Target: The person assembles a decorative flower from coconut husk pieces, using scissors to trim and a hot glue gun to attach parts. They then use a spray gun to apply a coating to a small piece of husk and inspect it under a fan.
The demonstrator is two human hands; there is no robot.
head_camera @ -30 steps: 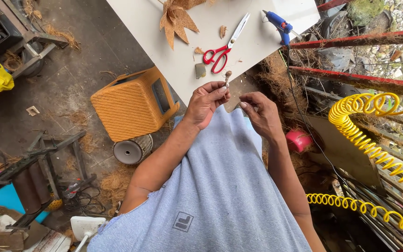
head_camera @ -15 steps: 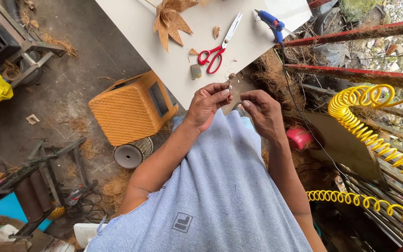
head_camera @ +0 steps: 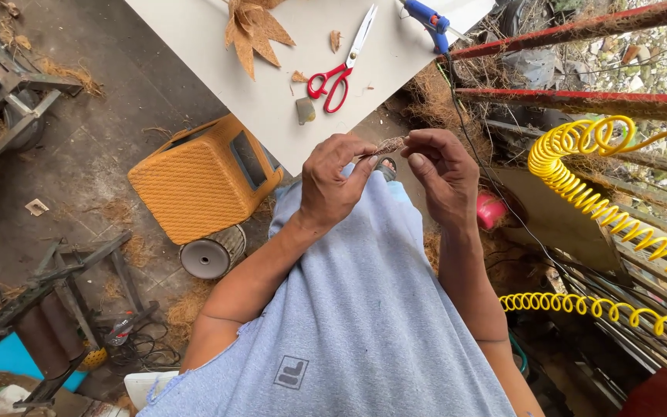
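Fingers of both hands, left hand (head_camera: 333,181) and right hand (head_camera: 443,176), pinch a small brown fibrous piece (head_camera: 390,144), perhaps husk, just below the white table (head_camera: 218,46); shaping seems underway, needing delicate rolling next.

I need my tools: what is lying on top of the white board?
On the white board lie red scissors, a blue glue gun, brown leaf-shaped pieces and small scraps. Its far part is out of frame.
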